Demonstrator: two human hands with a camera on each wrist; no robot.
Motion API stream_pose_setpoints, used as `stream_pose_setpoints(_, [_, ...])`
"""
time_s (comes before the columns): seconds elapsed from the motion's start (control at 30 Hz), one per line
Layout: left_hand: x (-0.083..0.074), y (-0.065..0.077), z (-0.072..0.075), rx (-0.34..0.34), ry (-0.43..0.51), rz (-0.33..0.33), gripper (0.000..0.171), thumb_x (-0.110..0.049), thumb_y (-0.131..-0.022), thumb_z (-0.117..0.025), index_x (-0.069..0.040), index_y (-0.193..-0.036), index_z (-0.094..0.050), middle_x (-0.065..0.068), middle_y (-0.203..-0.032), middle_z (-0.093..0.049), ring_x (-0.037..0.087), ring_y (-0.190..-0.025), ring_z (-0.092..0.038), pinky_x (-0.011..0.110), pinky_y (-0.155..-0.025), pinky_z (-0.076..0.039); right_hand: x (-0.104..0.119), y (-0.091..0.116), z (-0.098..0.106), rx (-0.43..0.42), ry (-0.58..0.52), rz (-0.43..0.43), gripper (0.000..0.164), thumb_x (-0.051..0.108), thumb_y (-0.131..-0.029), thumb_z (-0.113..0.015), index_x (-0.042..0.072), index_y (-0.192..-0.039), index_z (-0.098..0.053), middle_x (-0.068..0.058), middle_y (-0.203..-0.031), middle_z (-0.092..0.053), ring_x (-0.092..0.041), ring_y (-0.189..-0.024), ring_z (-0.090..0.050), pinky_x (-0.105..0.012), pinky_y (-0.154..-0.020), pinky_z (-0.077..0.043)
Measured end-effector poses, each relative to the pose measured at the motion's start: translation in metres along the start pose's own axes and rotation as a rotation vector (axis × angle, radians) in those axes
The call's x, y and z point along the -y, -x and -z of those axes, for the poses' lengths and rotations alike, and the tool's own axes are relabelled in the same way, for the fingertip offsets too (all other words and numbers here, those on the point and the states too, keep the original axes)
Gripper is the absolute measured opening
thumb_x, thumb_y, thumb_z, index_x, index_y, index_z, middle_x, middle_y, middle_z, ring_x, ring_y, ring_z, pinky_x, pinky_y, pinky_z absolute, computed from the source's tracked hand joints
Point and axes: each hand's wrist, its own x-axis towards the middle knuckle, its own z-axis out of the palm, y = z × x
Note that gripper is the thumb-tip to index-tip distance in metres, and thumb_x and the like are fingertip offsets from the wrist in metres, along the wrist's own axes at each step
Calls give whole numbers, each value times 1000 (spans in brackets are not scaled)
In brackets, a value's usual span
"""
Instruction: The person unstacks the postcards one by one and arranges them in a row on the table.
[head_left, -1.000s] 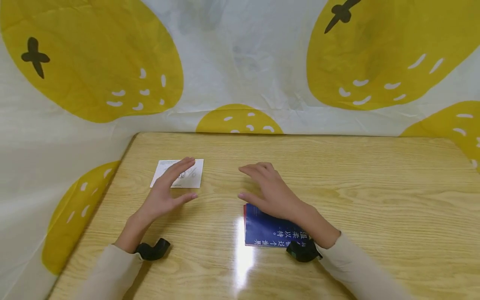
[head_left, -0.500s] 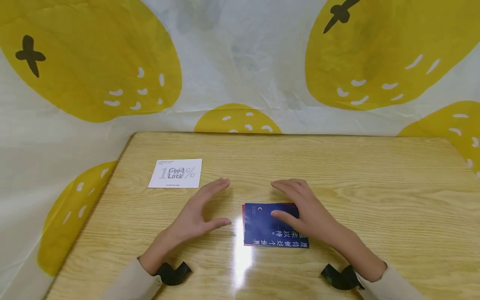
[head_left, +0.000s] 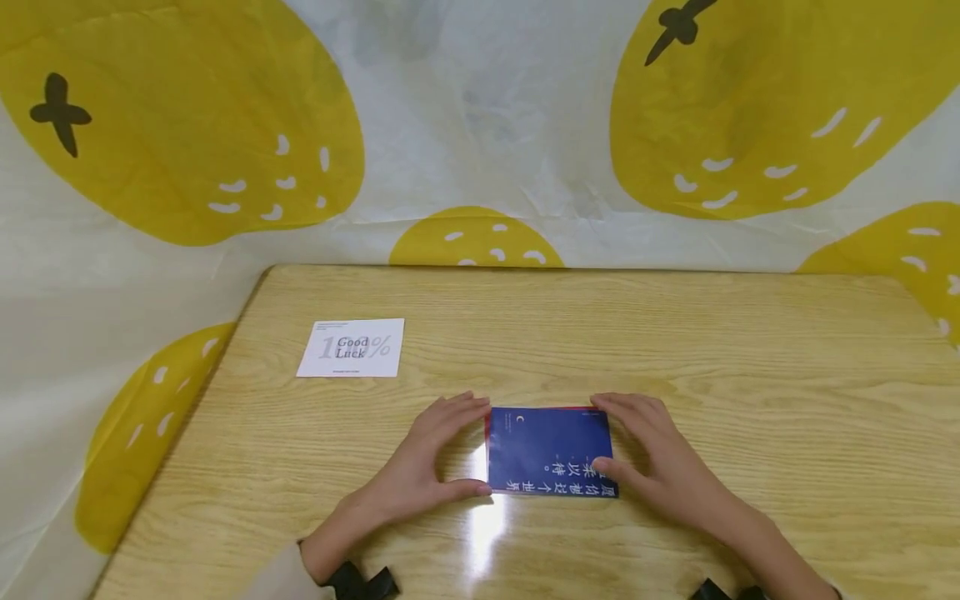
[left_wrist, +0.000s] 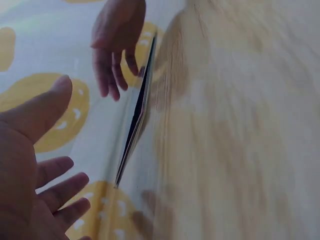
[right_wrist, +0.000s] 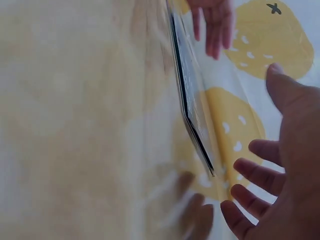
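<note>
A small stack of printed cards (head_left: pixel 536 446) lies flat on the table, dark blue with white Chinese characters on top and a red edge showing beneath. My left hand (head_left: pixel 416 467) is at its left side, thumb and fingers apart near the two left corners. On the opposite side my right hand (head_left: pixel 678 475) has its fingertips and thumb over the right edge. From the wrist views the stack (left_wrist: pixel 135 120) is seen edge-on, slightly bent. Both hands have relaxed, spread fingers there, with a gap to the cards; firm contact cannot be made out.
A white card (head_left: pixel 350 367) reading "Good Luck" lies further back on the left. The wooden table (head_left: pixel 675 333) meets a white cloth (head_left: pixel 480 125) with yellow fruit shapes along its back and left edges. Dark wrist-worn devices (head_left: pixel 363 581) sit at the lower frame edge.
Both hands have moved toward the near side and to the right, away from the white card, and come down to either side of the blue-topped stack. The cards have not moved.
</note>
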Motion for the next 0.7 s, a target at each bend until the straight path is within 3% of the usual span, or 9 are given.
stream_pose_setpoints(0.07, [3,-1,-4,-1,11,9,87,-40,-71,-82,-7,-142,-45,5,-146,-43,28,-138,-29,53,-112,-10,-1,3,-1,3,-9,-16,68,25,-81,-77,9,-141,-47,-2,-139,-45,-20,-122,-34,-17,-98,-24])
stream_pose_setpoints(0.23, [9,-3,-12,-7,-31,33,92,-45,-67,-83,-6,-141,-45,8,-146,-42,30,-139,-28,54,-112,-8,-6,7,-5,-2,-12,-47,74,32,-77,-81,9,-139,-49,-3,-138,-45,-18,-117,-33,-22,-93,-27])
stream_pose_setpoints(0.7, [8,-8,-26,43,-367,56,106,-68,-66,-71,-4,-145,-40,6,-150,-35,25,-142,-21,51,-113,-9,-22,10,-13,2,105,-47,96,58,-62,-81,11,-139,-49,-4,-128,-43,-22,-113,-36,-42,-88,-33])
